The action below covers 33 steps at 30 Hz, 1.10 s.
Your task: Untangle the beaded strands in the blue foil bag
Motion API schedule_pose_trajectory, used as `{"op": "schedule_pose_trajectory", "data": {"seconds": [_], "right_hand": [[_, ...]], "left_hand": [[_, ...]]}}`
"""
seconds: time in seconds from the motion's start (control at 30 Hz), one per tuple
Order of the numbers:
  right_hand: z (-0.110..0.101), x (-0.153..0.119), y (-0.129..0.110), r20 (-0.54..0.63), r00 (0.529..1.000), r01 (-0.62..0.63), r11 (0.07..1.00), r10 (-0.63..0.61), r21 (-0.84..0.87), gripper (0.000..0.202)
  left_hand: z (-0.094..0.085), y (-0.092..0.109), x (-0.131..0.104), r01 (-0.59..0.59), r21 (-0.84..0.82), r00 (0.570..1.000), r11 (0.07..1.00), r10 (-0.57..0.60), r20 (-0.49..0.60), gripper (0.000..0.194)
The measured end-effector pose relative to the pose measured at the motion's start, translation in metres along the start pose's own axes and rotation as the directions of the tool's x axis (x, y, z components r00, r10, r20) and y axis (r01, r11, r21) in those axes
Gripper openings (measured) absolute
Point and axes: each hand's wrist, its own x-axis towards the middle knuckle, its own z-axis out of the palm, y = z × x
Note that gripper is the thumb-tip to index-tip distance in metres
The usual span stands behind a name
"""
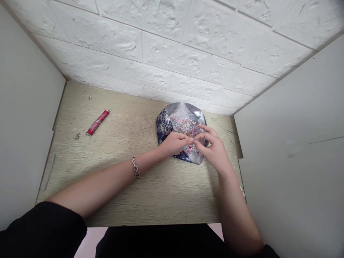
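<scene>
A shallow silver and dark blue dish holds many small beads, pink, red, white and pale blue. Over the dish, my left hand is closed, its thumb and forefinger pinched together at the fingertips. My right hand meets it there, thumb and forefinger pinched, the other fingers loosely bent. Whatever lies between the fingertips is too small to make out. A chain bracelet circles my left wrist.
On the wooden table, a red tube lies at the left, with small metal pieces near it. Fine threads lie right of the dish. A white brick-patterned wall stands behind, and pale panels flank both sides.
</scene>
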Motion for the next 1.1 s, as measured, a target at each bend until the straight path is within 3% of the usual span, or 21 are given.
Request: {"op": "schedule_pose_trajectory", "data": {"seconds": [0.63,1.1], "right_hand": [[-0.0028,-0.0022,0.0006,0.021,0.999,0.033,0.999,-0.033,0.023,0.004],[-0.0015,-0.0023,0.0005,0.068,0.995,0.065,0.998,-0.066,0.018,0.005]], "left_hand": [[0.0001,0.0034,-0.0002,0.039,-0.069,0.999,0.997,-0.037,0.039,0.016],[-0.0004,0.0011,0.0012,0.043,-0.021,0.998,0.999,-0.042,0.050,0.018]]}}
